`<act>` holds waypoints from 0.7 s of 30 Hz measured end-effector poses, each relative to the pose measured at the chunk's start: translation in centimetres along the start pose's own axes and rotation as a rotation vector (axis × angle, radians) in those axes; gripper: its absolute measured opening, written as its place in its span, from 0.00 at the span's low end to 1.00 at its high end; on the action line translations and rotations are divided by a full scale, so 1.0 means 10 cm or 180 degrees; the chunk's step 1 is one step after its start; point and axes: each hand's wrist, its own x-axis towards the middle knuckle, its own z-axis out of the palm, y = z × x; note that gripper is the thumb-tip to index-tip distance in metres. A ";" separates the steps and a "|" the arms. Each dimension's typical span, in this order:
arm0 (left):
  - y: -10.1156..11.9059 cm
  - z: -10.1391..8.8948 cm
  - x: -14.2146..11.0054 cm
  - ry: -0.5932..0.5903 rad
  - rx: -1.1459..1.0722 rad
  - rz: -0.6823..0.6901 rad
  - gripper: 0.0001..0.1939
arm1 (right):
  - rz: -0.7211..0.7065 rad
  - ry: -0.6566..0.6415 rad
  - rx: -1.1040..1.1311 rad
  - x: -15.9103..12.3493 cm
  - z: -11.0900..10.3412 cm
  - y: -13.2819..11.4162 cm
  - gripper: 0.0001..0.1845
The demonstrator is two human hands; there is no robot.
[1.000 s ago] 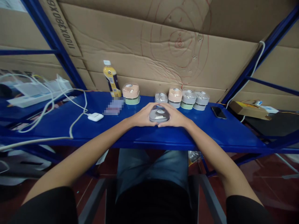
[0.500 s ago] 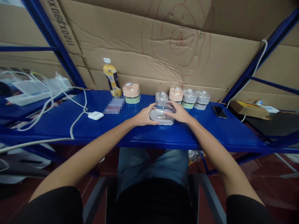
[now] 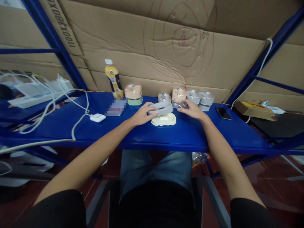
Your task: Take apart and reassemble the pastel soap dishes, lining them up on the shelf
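My left hand [image 3: 143,114] grips a grey oval band [image 3: 163,108], the hollow middle part of a small box. It is held tilted above a cream oval base [image 3: 163,119], which lies on the blue table [image 3: 142,134]. To the right, my right hand [image 3: 193,110] has its fingers around a see-through greyish cover [image 3: 178,104], partly hidden by the fingers. Just behind my hands stand a grey lidded box [image 3: 164,98] and a peach-topped box [image 3: 179,93].
Grey-topped boxes [image 3: 206,98] stand back right, near a phone [image 3: 223,113]. Back left are a peach and green box [image 3: 133,94] and a yellow drink bottle [image 3: 114,79]. A white earphone case [image 3: 97,117] and white cables [image 3: 74,126] lie left. Cardboard [image 3: 118,41] walls the back.
The grey band has come up off the cream base in my left hand, uncovering the base. My right hand has moved right, away from the band, with the see-through cover.
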 end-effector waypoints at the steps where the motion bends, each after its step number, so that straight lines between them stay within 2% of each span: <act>1: -0.05 -0.02 0.01 0.0093 0.0063 -0.0146 0.26 | 0.0054 -0.0110 -0.0049 -0.01 -0.03 0.00 0.46; 5: -0.22 -0.08 0.01 0.0135 0.0305 -0.0732 0.27 | 0.0258 -0.0505 -0.0171 -0.03 -0.12 0.03 0.49; 8: -0.26 -0.08 0.01 0.0056 0.0325 -0.0913 0.28 | 0.0259 -0.0588 -0.0208 -0.02 -0.13 0.07 0.47; 11: -0.22 -0.08 0.01 0.0137 0.0219 -0.0702 0.25 | 0.0212 -0.0509 -0.0187 -0.01 -0.11 0.09 0.44; 14: -0.11 -0.07 0.00 0.0207 0.0109 -0.0227 0.24 | 0.0227 -0.0291 -0.0099 -0.01 -0.10 0.07 0.48; 16: -0.01 -0.04 -0.02 0.0164 0.0023 0.0074 0.26 | 0.0127 -0.0084 -0.0012 -0.02 -0.09 0.04 0.50; 18: 0.09 0.01 -0.04 0.0060 -0.0064 0.0266 0.31 | -0.0142 0.0084 0.0107 -0.04 -0.07 -0.01 0.51; 21: 0.18 0.10 -0.06 -0.0073 -0.0157 0.0324 0.39 | -0.0718 0.0059 0.0315 -0.06 0.03 -0.12 0.50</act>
